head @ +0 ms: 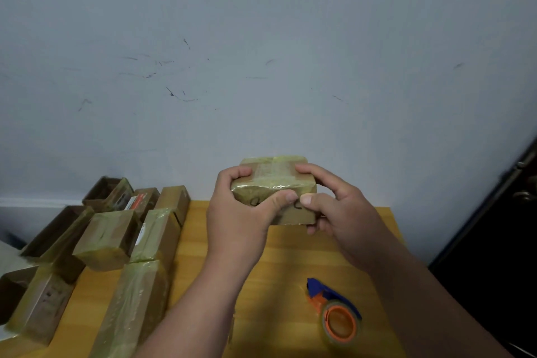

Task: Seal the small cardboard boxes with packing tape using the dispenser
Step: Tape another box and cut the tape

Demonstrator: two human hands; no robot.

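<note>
A small cardboard box wrapped in yellowish clear tape is held up above the far end of the wooden table. My left hand grips its left side, thumb on the near face and fingers over the top. My right hand grips its right side the same way, thumb tip meeting the left thumb. The tape dispenser, blue and orange with a roll of clear tape, lies on the table near my right forearm, untouched.
Several taped cardboard boxes are crowded over the left part of the yellow wooden table. A pale wall stands right behind the table. A dark door is at the right.
</note>
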